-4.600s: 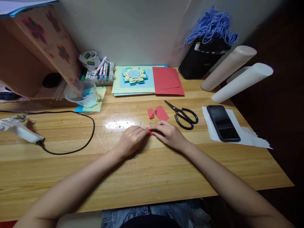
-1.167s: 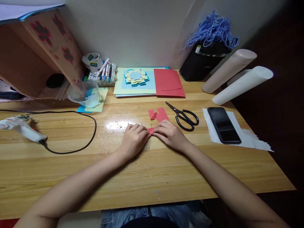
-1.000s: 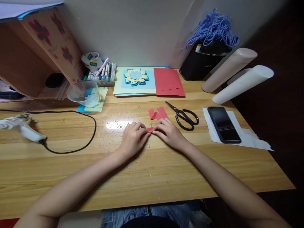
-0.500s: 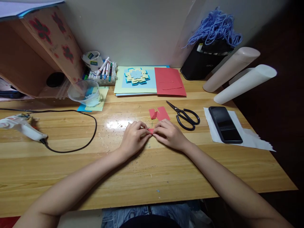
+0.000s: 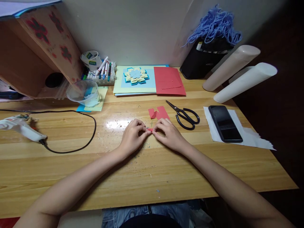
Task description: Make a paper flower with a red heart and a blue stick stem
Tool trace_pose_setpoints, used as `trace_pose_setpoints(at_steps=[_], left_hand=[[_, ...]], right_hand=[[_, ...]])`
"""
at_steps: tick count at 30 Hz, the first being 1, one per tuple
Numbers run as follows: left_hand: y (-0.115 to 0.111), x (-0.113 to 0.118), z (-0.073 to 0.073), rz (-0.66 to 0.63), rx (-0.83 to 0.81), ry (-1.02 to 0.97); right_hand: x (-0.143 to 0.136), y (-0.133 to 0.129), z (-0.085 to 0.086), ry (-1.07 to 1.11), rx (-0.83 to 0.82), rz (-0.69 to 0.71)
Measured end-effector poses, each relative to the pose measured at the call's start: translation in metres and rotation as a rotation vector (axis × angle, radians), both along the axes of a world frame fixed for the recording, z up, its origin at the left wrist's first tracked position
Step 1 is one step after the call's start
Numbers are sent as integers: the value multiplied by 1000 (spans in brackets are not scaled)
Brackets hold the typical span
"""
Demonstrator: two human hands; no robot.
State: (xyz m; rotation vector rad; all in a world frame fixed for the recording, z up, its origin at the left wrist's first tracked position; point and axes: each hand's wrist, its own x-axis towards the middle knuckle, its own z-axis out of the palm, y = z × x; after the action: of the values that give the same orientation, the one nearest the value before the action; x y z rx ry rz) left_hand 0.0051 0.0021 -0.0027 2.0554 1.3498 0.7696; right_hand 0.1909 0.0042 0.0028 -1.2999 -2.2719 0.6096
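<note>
A small red paper piece (image 5: 150, 129) is pinched between both hands over the wooden table. My left hand (image 5: 134, 136) holds its left end, and my right hand (image 5: 168, 134) its right end, fingertips nearly touching. Just beyond the fingers lie red paper scraps (image 5: 162, 112), partly covered by my right hand. Black-handled scissors (image 5: 186, 117) rest to the right of them, blades pointing to the upper left. Farther back, a layered blue and yellow paper flower (image 5: 136, 76) sits on stacked coloured sheets (image 5: 118, 88), beside a red sheet (image 5: 169, 77).
A phone (image 5: 225, 123) lies on white paper at the right. White rolls (image 5: 245, 82) and a black holder (image 5: 201, 61) stand behind. At the left are a glue gun (image 5: 26, 128) with its cord, a clear bowl (image 5: 83, 93) and markers (image 5: 104, 71).
The fingertips have shifted slightly around the red piece, and less of it shows in height. Both hands still hold it in nearly the same place.
</note>
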Motion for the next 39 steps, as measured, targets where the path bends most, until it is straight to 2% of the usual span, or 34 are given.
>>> trace_pose_setpoints(at_steps=[10, 18, 30, 34, 39], left_hand=[[-2, 4, 3, 43, 46, 101], [-1, 5, 3, 74, 91, 166], [2, 3, 5, 48, 17, 102], [4, 0, 5, -1, -10, 61], [4, -2, 6, -42, -15, 49]], right_hand=[[-7, -7, -1, -111, 74, -94], [-11, -11, -7, -65, 167, -155], [-8, -9, -8, -124, 117, -195], [-6, -5, -6, -111, 107, -119], [1, 0, -1, -65, 166, 153]])
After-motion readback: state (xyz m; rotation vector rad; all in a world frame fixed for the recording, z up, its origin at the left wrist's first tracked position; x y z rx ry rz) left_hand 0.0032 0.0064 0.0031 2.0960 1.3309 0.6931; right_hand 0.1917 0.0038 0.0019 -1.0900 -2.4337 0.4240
